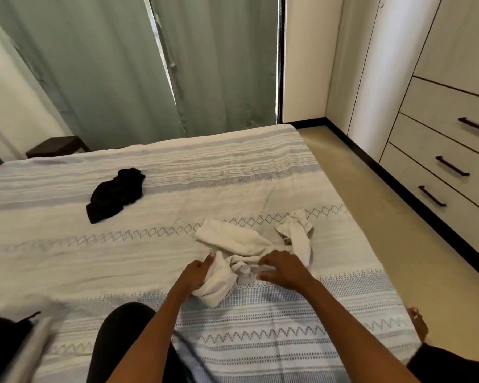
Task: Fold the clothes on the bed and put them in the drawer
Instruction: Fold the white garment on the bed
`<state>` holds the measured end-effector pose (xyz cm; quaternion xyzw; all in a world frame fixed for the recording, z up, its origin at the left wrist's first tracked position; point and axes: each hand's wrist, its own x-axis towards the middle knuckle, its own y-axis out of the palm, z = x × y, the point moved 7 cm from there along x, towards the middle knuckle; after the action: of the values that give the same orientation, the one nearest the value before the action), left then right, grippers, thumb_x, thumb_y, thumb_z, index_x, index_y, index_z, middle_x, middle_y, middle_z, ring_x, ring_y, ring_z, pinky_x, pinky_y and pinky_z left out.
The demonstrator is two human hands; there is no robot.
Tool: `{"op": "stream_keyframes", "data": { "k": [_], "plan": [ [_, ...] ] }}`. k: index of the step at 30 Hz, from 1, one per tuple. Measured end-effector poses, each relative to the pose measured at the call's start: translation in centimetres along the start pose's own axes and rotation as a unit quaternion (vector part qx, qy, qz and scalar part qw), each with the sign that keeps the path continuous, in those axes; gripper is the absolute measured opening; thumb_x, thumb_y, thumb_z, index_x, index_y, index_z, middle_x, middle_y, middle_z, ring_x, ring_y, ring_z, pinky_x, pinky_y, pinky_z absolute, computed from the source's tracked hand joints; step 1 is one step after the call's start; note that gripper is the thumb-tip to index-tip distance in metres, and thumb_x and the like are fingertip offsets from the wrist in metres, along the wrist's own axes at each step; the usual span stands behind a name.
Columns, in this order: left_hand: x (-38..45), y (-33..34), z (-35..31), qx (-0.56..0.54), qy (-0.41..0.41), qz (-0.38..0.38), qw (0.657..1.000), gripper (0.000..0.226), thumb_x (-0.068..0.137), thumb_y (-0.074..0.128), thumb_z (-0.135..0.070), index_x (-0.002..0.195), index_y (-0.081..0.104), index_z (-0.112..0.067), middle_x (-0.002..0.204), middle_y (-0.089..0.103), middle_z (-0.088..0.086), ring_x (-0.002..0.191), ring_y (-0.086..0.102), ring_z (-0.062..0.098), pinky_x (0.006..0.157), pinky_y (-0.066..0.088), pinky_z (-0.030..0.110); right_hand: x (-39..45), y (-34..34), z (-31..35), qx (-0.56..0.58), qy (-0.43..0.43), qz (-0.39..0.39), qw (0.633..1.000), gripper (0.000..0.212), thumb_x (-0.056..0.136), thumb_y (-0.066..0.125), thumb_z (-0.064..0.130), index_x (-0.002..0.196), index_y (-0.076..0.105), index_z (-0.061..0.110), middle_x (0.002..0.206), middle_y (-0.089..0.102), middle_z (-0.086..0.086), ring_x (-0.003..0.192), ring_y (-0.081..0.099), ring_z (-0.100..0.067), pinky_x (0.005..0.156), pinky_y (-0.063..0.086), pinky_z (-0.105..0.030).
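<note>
Left hand (198, 272) gripping a bunched end of a white garment (233, 244); right hand (281, 268) just beside it, fingers pressed on the same cloth, grip not clear. Soft, light, limp fabric, likely easiest taken at corners or hems and smoothed flat. Beyond the hands, one crumpled black garment (116, 193), well apart on the bed (67, 258). Off to the right, three drawers (440, 156) with dark handles, all closed. Two garments counted.
</note>
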<state>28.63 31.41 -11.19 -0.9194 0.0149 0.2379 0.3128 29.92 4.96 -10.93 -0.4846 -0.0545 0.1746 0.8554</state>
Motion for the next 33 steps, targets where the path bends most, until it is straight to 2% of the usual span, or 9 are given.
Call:
{"op": "stream_keyframes", "data": {
  "k": [3,5,11,14,17,21,24,29,33],
  "plan": [
    [-0.3,0.0,0.6,0.021,0.049,0.052,0.997,0.045,0.092,0.057,-0.059,0.119,0.064,-0.023,0.114,0.063,-0.007,0.107,0.058,0.014,0.088,0.041,0.028,0.2,3.5,0.0,-0.101,-0.008,0.049,0.994,0.082,0.074,0.065,0.074,0.144,0.044,0.039,0.158,0.035,0.002,0.147,0.027,-0.023,0.117,0.024,-0.048],
    [-0.2,0.0,1.2,0.028,0.071,0.086,0.993,0.051,0.084,0.07,-0.056,0.127,0.062,-0.03,0.121,0.064,-0.012,0.11,0.06,0.009,0.092,0.044,0.025,0.5,4.4,0.5,-0.134,0.012,0.034,0.99,0.076,0.08,0.062,0.068,0.147,0.04,0.038,0.164,0.022,-0.001,0.152,0.017,-0.03,0.118,0.015,-0.057],
    [-0.6,-1.5,0.1,-0.117,0.067,0.053,0.989,0.022,0.097,0.057,-0.043,0.103,0.075,-0.03,0.096,0.074,-0.02,0.093,0.067,0.0,0.078,0.049,0.018,1.4,1.8,3.3,-0.121,-0.046,-0.195,0.972,0.021,0.082,0.063,0.045,0.099,0.073,0.036,0.111,0.065,0.0,0.099,0.064,-0.028,0.074,0.052,-0.043],
    [-0.3,-2.8,-0.3,-0.137,0.08,0.025,0.987,0.021,0.098,0.058,-0.039,0.104,0.077,-0.03,0.1,0.075,-0.015,0.095,0.067,0.001,0.085,0.05,0.024,1.8,-0.3,4.6,-0.005,-0.063,-0.247,0.967,0.028,0.092,0.051,0.043,0.098,0.072,0.025,0.098,0.062,0.001,0.083,0.059,-0.022,0.068,0.048,-0.037],
    [0.1,-5.5,-0.1,-0.101,0.09,-0.083,0.987,0.029,0.098,0.059,-0.036,0.083,0.076,-0.017,0.08,0.074,-0.007,0.075,0.063,0.004,0.07,0.045,0.026,1.9,-3.6,4.8,0.215,0.015,-0.276,0.937,0.032,0.101,0.037,0.046,0.097,0.059,0.023,0.084,0.061,0.005,0.077,0.058,-0.014,0.07,0.046,-0.037],
    [1.2,-8.6,0.7,-0.089,0.084,-0.161,0.979,0.049,0.093,0.059,-0.054,0.065,0.067,-0.014,0.07,0.067,0.004,0.072,0.059,0.019,0.068,0.04,0.031,3.4,-9.4,4.8,0.32,0.031,-0.286,0.903,0.022,0.108,0.041,0.03,0.089,0.052,0.026,0.076,0.057,0.008,0.072,0.054,-0.006,0.07,0.041,-0.036],
    [1.0,-9.5,-0.6,-0.109,0.048,-0.146,0.982,0.059,0.083,0.051,-0.075,0.075,0.061,-0.018,0.076,0.06,0.007,0.075,0.052,0.017,0.067,0.035,0.031,5.6,-12.5,4.9,0.421,0.053,-0.215,0.88,0.023,0.106,0.048,0.026,0.09,0.064,0.021,0.087,0.063,0.001,0.08,0.056,-0.012,0.079,0.042,-0.034],
    [1.3,-9.4,-2.3,-0.068,0.022,-0.025,0.997,0.067,0.081,0.054,-0.075,0.085,0.074,-0.011,0.095,0.073,0.009,0.087,0.065,0.018,0.075,0.049,0.029,8.6,-14.5,3.7,0.473,0.09,-0.153,0.863,0.027,0.103,0.054,0.023,0.124,0.066,0.009,0.128,0.065,-0.011,0.105,0.06,-0.017,0.088,0.048,-0.029],
    [2.0,-9.3,-2.0,-0.108,0.107,-0.071,0.986,0.037,0.087,0.075,-0.037,0.115,0.063,-0.015,0.105,0.068,0.007,0.1,0.064,0.022,0.066,0.044,0.021,10.1,-13.1,3.6,0.337,0.064,-0.079,0.936,0.056,0.097,0.061,0.006,0.15,0.042,0.009,0.153,0.041,-0.01,0.14,0.041,-0.026,0.114,0.036,-0.039]
  ]
}}
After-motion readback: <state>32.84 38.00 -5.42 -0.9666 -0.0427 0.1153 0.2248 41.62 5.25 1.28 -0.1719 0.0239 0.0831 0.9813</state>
